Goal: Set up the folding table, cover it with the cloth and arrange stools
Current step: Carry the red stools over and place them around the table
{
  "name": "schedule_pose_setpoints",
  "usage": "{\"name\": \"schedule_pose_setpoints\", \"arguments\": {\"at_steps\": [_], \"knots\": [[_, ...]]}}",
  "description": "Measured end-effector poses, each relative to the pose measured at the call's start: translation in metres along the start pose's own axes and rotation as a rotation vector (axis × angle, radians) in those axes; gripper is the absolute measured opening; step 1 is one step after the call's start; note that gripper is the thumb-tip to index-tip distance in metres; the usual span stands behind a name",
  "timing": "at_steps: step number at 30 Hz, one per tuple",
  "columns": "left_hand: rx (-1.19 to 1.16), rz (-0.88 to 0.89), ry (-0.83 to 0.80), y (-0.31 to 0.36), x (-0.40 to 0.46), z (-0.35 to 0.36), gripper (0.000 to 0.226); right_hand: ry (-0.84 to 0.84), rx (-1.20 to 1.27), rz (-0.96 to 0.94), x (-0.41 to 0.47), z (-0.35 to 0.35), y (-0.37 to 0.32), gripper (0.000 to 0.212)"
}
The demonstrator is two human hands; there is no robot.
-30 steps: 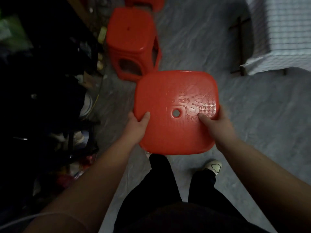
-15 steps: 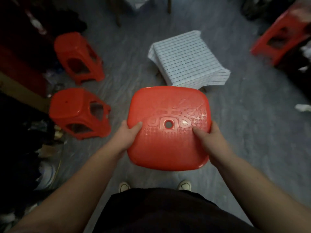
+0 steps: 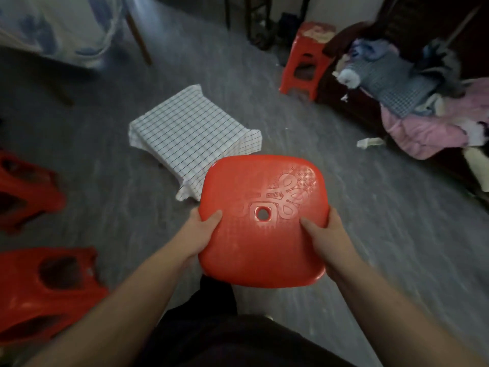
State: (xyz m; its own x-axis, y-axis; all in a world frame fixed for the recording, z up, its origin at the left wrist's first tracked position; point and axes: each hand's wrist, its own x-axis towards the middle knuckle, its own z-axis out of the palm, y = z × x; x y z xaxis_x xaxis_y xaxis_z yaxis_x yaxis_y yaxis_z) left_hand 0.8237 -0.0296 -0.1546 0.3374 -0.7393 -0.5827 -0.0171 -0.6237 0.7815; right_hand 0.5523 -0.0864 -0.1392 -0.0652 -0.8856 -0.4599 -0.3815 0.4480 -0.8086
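Red stool (image 3: 262, 221) held up in front, seat on top, left hand (image 3: 197, 235) and right hand (image 3: 329, 238) gripping both sides for balance, fingers (image 3: 211, 217) curled round rim. Cloth-covered table (image 3: 190, 133) just ahead on floor (image 3: 370, 207).

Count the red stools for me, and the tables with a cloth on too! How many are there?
Red stools: 4 — the held stool, gripped by the left hand and right hand; two floor stools at the left; far stool.
Covered tables: 1 — the table under the checked cloth.
Total: 5
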Motion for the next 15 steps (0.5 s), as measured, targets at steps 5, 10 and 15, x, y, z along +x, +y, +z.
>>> {"name": "schedule_pose_setpoints", "arguments": {"at_steps": [5,10,15], "knots": [[0.068,0.007,-0.135,0.031,0.094,-0.006,0.094,0.11,0.034,0.084,0.049,0.025,-0.019,0.038],[0.143,-0.039,-0.239,0.073,0.176,-0.007,0.053,0.208,0.101,0.207,0.096,0.061,-0.045,0.041],[0.272,-0.06,-0.342,0.096,0.264,0.003,0.061,0.278,0.192,0.342,0.153,0.098,-0.043,0.062]]}}
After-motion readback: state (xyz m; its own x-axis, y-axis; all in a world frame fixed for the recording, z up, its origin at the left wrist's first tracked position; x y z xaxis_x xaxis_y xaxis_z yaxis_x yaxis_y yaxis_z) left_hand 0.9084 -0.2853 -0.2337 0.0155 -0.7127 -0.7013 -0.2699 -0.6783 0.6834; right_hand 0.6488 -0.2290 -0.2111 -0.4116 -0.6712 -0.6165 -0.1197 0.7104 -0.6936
